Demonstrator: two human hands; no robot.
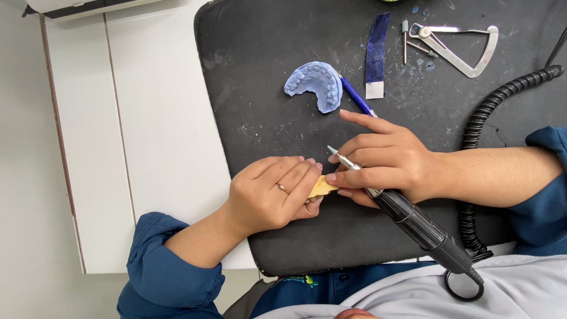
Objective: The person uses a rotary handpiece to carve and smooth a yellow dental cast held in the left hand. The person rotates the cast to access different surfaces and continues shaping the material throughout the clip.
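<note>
Your left hand [269,195] is curled shut around a small yellow dental cast [322,187]; fingers wrap over the top, thumb tucked under, and only the cast's pale yellow end shows past your fingertips, low on the black mat [266,53] near its front edge. A thin ring sits on one finger of that hand. Your right hand [387,162] is closed on a rotary handpiece [413,221], pen-style: thumb and middle fingers pinch the silver neck, while the index finger stretches straight out, free of the tool. The handpiece's small pale tip [332,151] points up and left, just above the yellow cast, not clearly touching it. Its dark body runs back toward your chest, and a coiled black cord [481,118] loops along the right side of the mat. Farther up the mat lies a blue dental arch model [316,84], with a blue pen [356,97] just beside it. Near those lie a blue strip [376,56], a metal caliper gauge [460,44] and a small mounted bur [404,40], all well apart from both hands.
</note>
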